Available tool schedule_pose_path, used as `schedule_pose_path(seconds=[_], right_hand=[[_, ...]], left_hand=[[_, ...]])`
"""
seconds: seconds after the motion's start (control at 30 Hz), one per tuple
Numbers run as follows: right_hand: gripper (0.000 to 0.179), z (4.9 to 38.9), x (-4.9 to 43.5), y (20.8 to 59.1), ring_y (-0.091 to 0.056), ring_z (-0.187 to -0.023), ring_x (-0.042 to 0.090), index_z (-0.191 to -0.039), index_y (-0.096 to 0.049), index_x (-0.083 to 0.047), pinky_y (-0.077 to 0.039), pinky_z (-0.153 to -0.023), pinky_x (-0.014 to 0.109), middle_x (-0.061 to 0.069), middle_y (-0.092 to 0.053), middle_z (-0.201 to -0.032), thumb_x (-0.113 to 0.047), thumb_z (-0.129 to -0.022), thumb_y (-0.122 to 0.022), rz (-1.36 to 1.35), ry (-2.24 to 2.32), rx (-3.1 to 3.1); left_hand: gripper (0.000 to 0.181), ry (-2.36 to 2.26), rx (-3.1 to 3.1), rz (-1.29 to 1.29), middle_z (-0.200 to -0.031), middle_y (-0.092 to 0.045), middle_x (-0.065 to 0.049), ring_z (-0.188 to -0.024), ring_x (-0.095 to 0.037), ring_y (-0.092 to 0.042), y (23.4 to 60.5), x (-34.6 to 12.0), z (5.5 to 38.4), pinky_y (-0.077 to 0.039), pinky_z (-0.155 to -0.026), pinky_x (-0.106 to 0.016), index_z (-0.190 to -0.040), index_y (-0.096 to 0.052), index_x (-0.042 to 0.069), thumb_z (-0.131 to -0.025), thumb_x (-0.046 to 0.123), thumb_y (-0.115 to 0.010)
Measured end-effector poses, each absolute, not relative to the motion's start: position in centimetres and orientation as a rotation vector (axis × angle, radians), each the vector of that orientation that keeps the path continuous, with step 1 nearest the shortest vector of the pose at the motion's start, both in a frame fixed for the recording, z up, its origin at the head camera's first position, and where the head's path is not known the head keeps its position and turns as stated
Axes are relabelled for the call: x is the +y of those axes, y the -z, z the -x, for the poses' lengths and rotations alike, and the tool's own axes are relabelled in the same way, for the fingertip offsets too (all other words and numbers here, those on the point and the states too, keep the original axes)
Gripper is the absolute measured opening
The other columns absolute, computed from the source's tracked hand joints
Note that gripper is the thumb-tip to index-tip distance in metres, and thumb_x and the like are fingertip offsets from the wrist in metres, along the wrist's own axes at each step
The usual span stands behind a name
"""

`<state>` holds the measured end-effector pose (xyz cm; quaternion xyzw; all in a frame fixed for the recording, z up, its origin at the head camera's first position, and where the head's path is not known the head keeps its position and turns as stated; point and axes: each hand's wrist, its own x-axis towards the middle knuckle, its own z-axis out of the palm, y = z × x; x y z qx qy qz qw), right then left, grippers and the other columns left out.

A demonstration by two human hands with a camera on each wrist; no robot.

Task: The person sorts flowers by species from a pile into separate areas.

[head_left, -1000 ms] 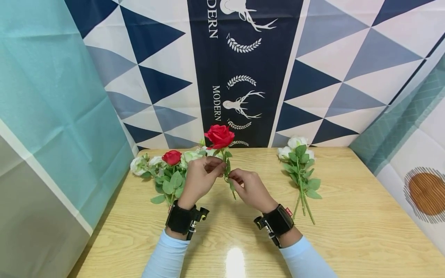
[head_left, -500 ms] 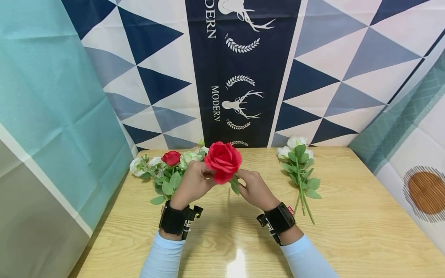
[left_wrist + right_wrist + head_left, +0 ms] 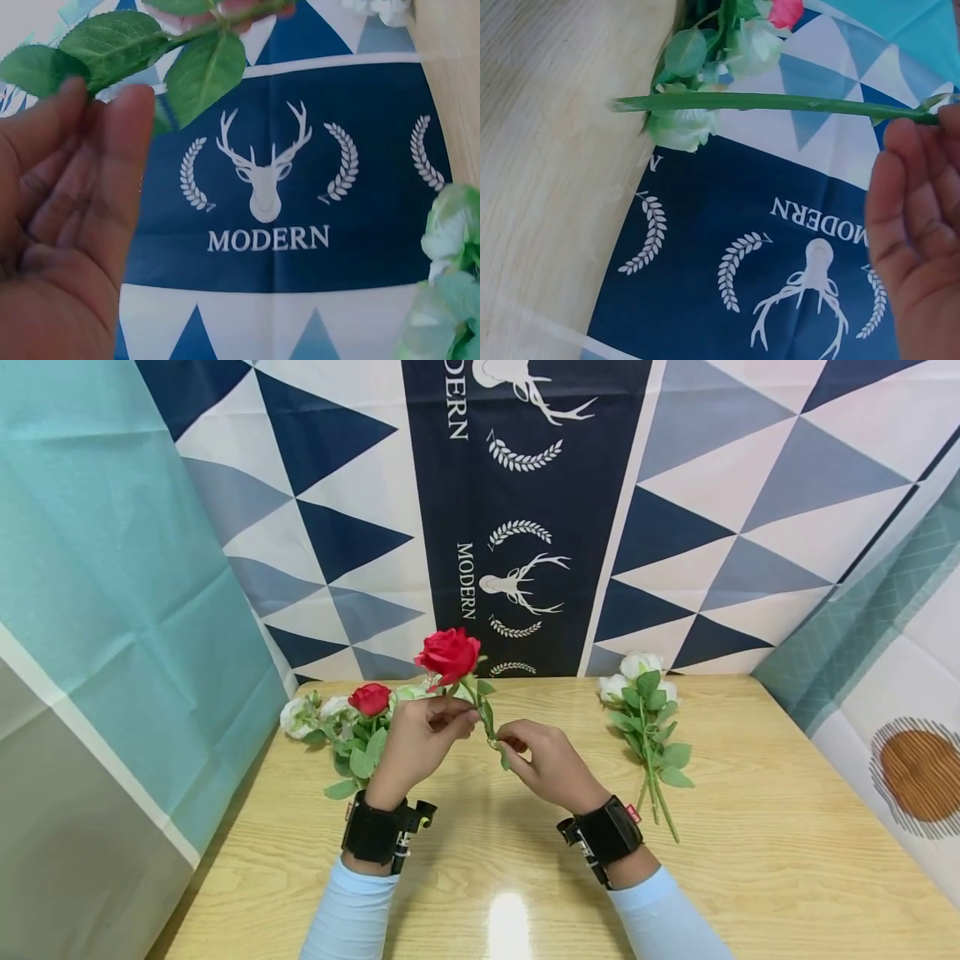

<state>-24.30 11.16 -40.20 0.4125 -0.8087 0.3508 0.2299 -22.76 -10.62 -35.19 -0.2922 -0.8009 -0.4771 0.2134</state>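
Note:
A red rose (image 3: pixel 448 656) with a green stem and leaves is held above the table in the head view, its bloom leaning to the left. My left hand (image 3: pixel 420 739) pinches it below the bloom; in the left wrist view, the fingertips meet at a green leaf (image 3: pixel 112 46). Lower down, my right hand (image 3: pixel 551 764) pinches the stem between thumb and fingers. The right wrist view shows the bare lower stem (image 3: pixel 765 103) sticking out past the right hand's fingers (image 3: pixel 889 195).
On the left of the wooden table (image 3: pixel 480 860) lies a bunch of pale flowers (image 3: pixel 300 718) with another red rose (image 3: pixel 370 699). Several white roses (image 3: pixel 641 666) with leafy stems lie on the right. A patterned cloth (image 3: pixel 525 485) hangs behind.
The rose's bloom first tipped toward the head camera, then swung back up and to the left. Both hands kept hold of it; the left hand shifted slightly left.

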Motion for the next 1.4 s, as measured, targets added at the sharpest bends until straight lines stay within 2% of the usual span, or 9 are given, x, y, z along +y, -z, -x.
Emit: schedule_pose_path(seconds=[0.23, 0.53, 0.7, 0.8, 0.97, 1.13, 1.27, 1.37, 1.4], right_hand=[[0.011, 24.5, 11.4, 40.4, -0.051, -0.057, 0.002, -0.089, -0.068, -0.009, -0.045, -0.053, 0.022, -0.006, -0.062, -0.071, 0.0, -0.088, -0.06, -0.889, -0.899, -2.36], [0.013, 24.6, 11.6, 40.8, -0.039, -0.046, 0.007, -0.072, -0.061, -0.01, -0.034, -0.047, 0.024, -0.004, -0.05, -0.057, -0.004, -0.083, -0.063, -0.582, -0.88, -2.643], [0.041, 24.6, 11.7, 41.2, -0.02, -0.046, 0.009, -0.055, -0.039, -0.015, -0.021, -0.045, 0.023, -0.006, -0.022, -0.053, -0.005, -0.084, -0.066, -0.509, -0.894, -2.843], [0.05, 24.6, 11.8, 41.9, -0.013, -0.046, 0.009, -0.051, -0.031, -0.016, -0.017, -0.044, 0.023, -0.006, -0.014, -0.053, -0.006, -0.085, -0.066, -0.486, -0.885, -2.944], [0.052, 24.8, 11.8, 43.2, -0.013, -0.041, 0.007, -0.047, -0.031, -0.017, -0.017, -0.04, 0.022, -0.008, -0.014, -0.05, -0.004, -0.083, -0.064, -0.467, -0.842, -3.039], [0.051, 24.8, 11.7, 43.7, -0.016, -0.039, 0.006, -0.047, -0.032, -0.017, -0.02, -0.038, 0.021, -0.008, -0.015, -0.048, -0.002, -0.083, -0.064, -0.436, -0.844, -3.086], [0.05, 24.8, 11.8, 43.9, -0.008, -0.046, 0.008, -0.049, -0.028, -0.018, -0.015, -0.042, 0.022, -0.007, -0.011, -0.053, 0.005, -0.081, -0.059, -0.506, -0.836, -3.085], [0.049, 24.7, 11.8, 44.1, -0.006, -0.05, 0.009, -0.051, -0.025, -0.019, -0.013, -0.044, 0.022, -0.006, -0.009, -0.056, 0.01, -0.077, -0.054, -0.549, -0.837, -3.067], [0.049, 24.7, 11.8, 44.2, -0.005, -0.05, 0.009, -0.051, -0.024, -0.019, -0.013, -0.044, 0.022, -0.006, -0.009, -0.056, 0.011, -0.077, -0.053, -0.55, -0.836, -3.064]], left_hand=[[0.012, 1.075, -2.301, 0.553, -0.071, -0.068, 0.003, -0.063, -0.005, -0.062, 35.7, -12.9, 23.3, -0.051, -0.06, -0.025, -0.093, -0.076, 0.009, -0.094, 0.018, -0.068], [0.026, 0.963, -2.303, 0.246, -0.065, -0.063, -0.003, -0.058, -0.016, -0.058, 36.4, -18.0, 24.5, -0.045, -0.057, -0.032, -0.084, -0.074, 0.007, -0.098, 0.024, -0.061], [0.043, 0.919, -2.309, 0.034, -0.05, -0.046, -0.006, -0.045, -0.023, -0.039, 37.3, -20.7, 24.8, -0.028, -0.05, -0.032, -0.063, -0.06, 0.009, -0.101, 0.025, -0.055], [0.045, 0.878, -2.369, -0.181, -0.049, -0.043, -0.006, -0.045, -0.023, -0.038, 38.2, -22.0, 24.9, -0.026, -0.048, -0.032, -0.059, -0.057, 0.01, -0.101, 0.025, -0.054], [0.048, 0.913, -2.522, -0.516, -0.048, -0.037, -0.001, -0.045, -0.021, -0.038, 39.5, -23.3, 25.0, -0.025, -0.043, -0.032, -0.055, -0.046, 0.013, -0.101, 0.025, -0.052], [0.048, 0.94, -2.657, -0.632, -0.048, -0.027, 0.001, -0.044, -0.019, -0.031, 41.0, -24.2, 25.2, -0.025, -0.042, -0.031, -0.055, -0.037, 0.015, -0.1, 0.021, -0.052], [0.04, 0.964, -2.734, -0.656, -0.055, -0.048, -0.006, -0.048, -0.021, -0.041, 42.0, -24.7, 25.4, -0.029, -0.044, -0.033, -0.059, -0.051, 0.011, -0.098, 0.019, -0.052], [0.029, 0.999, -2.787, -0.637, -0.077, -0.065, -0.013, -0.058, -0.025, -0.053, 42.7, -24.9, 25.6, -0.035, -0.046, -0.034, -0.079, -0.069, 0.005, -0.097, 0.023, -0.056], [0.029, 1.003, -2.807, -0.632, -0.075, -0.064, -0.013, -0.06, -0.026, -0.054, 42.8, -25.0, 25.7, -0.037, -0.047, -0.034, -0.085, -0.07, 0.003, -0.097, 0.026, -0.058]])
